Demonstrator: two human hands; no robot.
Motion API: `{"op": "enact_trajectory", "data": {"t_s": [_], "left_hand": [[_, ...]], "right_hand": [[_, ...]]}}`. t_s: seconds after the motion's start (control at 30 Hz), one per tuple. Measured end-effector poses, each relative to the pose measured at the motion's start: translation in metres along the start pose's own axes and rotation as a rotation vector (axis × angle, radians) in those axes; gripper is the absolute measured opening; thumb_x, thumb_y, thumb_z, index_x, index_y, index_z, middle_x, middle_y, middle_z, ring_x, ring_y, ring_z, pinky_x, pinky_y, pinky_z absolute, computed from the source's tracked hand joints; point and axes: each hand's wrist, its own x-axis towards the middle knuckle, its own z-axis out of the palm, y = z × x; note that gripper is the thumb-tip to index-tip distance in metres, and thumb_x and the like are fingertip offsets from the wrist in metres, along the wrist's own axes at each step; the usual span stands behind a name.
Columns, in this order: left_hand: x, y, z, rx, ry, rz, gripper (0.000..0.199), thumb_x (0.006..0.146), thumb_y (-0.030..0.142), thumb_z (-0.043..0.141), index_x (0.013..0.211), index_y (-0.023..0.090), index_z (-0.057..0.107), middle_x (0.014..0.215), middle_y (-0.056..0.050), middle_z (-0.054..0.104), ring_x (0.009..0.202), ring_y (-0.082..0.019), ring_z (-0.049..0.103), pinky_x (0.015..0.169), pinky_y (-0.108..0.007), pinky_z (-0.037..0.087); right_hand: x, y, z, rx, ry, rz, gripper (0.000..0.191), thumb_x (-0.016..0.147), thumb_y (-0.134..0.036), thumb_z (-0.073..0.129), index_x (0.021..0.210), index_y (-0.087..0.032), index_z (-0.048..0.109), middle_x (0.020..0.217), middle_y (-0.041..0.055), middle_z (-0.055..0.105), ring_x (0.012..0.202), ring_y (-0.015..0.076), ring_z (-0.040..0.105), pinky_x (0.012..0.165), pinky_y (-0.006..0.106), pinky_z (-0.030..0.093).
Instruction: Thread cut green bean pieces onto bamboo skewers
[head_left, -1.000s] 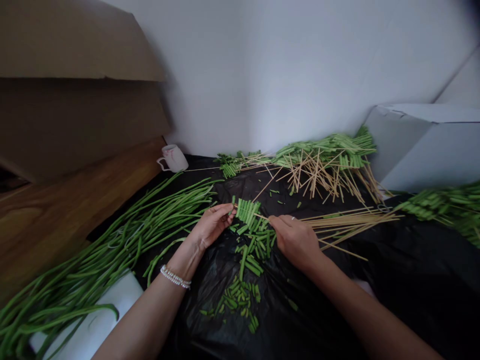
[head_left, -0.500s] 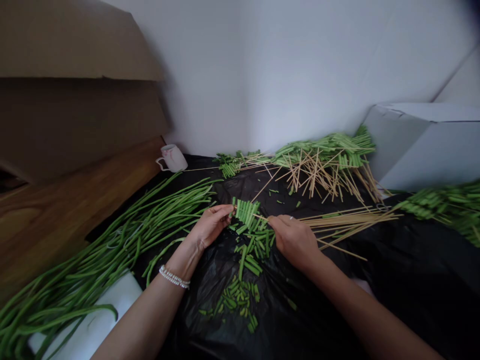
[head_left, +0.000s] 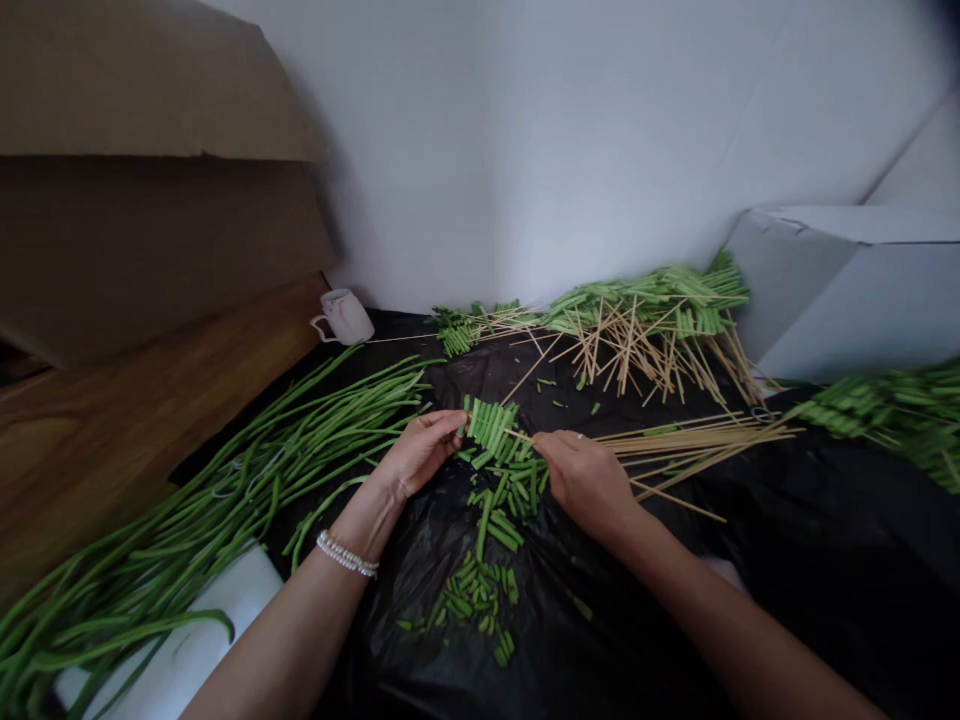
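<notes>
Several cut long bean pieces point(head_left: 489, 425) sit side by side, threaded crosswise on a thin wooden skewer point(head_left: 519, 435). My right hand point(head_left: 589, 480) is closed around the skewer's bare right part. At its left end, the fingertips of my left hand point(head_left: 427, 445) are pinched together by the last bean pieces; what lies exactly between them is partly hidden. Loose cut bean pieces point(head_left: 517, 487) lie just below the skewer, and a second scatter of shorter pieces point(head_left: 474, 592) is nearer to me.
Whole long beans point(head_left: 300, 440) spread at left over black plastic sheeting point(head_left: 420, 630) and a white block point(head_left: 247, 590). Bare skewers point(head_left: 697, 445) lie right, filled skewers point(head_left: 645, 300) behind. A mug point(head_left: 349, 317), cardboard box point(head_left: 165, 220) and white box point(head_left: 847, 280) stand around; more beans point(head_left: 892, 410) lie far right.
Almost nothing differs. Both hands keep their hold on the skewer, and the whole view has shifted by only a few pixels.
</notes>
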Motion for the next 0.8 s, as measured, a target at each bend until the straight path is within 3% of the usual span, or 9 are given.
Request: {"op": "enact_trajectory", "data": {"t_s": [0.13,0.43,0.8], "left_hand": [[0.0005,-0.0005,-0.0001,0.006,0.004,0.002,0.020,0.059,0.023,0.084,0.069,0.010,0.073,0.069,-0.002,0.066,0.066,-0.008,0.054,0.063,-0.020,0.041],[0.0000,-0.0008,0.0011,-0.006,0.020,-0.003,0.024,0.053,0.025,0.087,0.067,0.011,0.073,0.070,-0.002,0.066,0.063,-0.007,0.053,0.062,-0.020,0.041],[0.0006,-0.0039,0.0002,0.037,0.031,0.020,0.021,0.056,0.025,0.085,0.066,0.012,0.073,0.066,-0.001,0.064,0.060,-0.007,0.051,0.062,-0.020,0.041]], "right_hand": [[-0.0006,-0.0004,-0.0001,-0.015,0.021,-0.014,0.027,0.089,-0.008,0.038,0.092,-0.019,0.063,0.080,0.0030,0.062,0.078,0.0168,0.056,0.069,0.026,0.035],[0.0009,0.0024,0.0027,0.119,-0.081,0.046,0.022,0.092,-0.015,0.040,0.091,-0.021,0.062,0.081,0.0007,0.064,0.076,0.0136,0.056,0.068,0.024,0.036],[-0.0020,0.0000,0.0019,-0.128,0.076,-0.076,0.028,0.084,-0.004,0.042,0.093,-0.019,0.064,0.078,0.0027,0.061,0.075,0.0152,0.053,0.065,0.026,0.034]]}}
